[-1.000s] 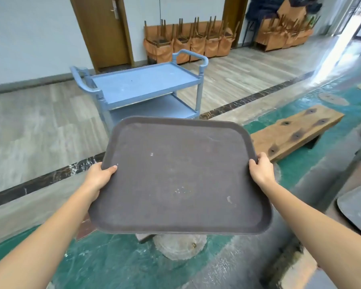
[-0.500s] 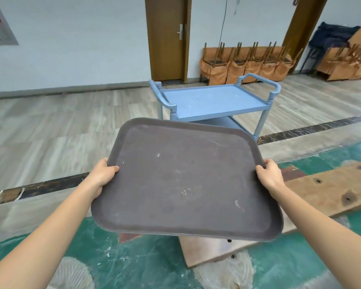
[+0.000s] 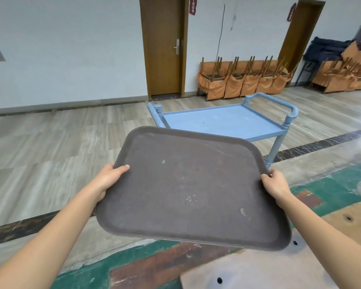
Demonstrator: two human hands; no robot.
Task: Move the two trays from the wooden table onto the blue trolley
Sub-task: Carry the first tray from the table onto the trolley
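A dark brown rectangular tray [image 3: 188,188] hangs in the air in front of me, held flat by both hands. My left hand [image 3: 109,177] grips its left edge, thumb on top. My right hand [image 3: 274,183] grips its right edge. Beyond the tray stands the blue trolley [image 3: 223,119], its top shelf bare; the tray's far edge hides the trolley's near side and lower shelf. The second tray is not in view.
A low wooden bench [image 3: 258,268] with dark holes lies at the bottom right on the green floor. Stacked orange-covered chairs [image 3: 244,78] line the far wall beside a brown door [image 3: 165,46]. Grey wood-pattern floor surrounds the trolley.
My view has swung left and closer: the trolley now sits right of centre behind the tray. Both hands keep the same grip on the tray.
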